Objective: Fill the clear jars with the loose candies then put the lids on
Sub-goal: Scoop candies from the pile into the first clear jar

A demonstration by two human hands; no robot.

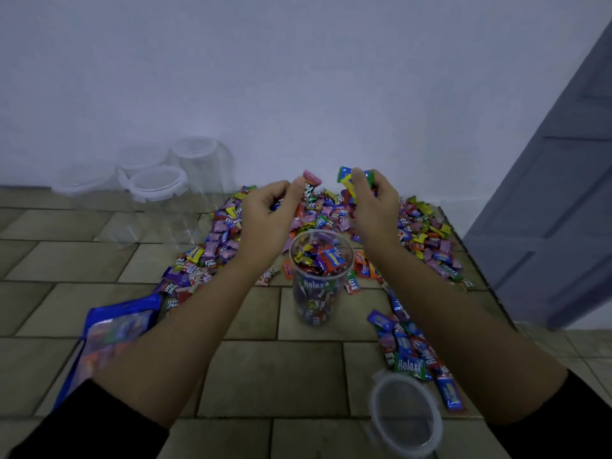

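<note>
A clear jar point(319, 279) stands open on the tiled floor, nearly full of wrapped candies. Behind and beside it spreads a big heap of loose candies point(427, 236). My left hand point(268, 213) is raised above the jar's left side and grips a few candies, a pink one sticking up between the fingers. My right hand point(374, 203) is lifted above the jar's right side and holds several candies, green and yellow wrappers showing. A clear lid point(405, 415) lies on the floor at the near right.
Several clear jars with lids point(155, 187) stand at the back left by the white wall. A blue candy bag point(109, 329) lies at the near left under my left forearm. More candies point(410, 352) lie near the lid. A grey door point(556, 207) is at the right.
</note>
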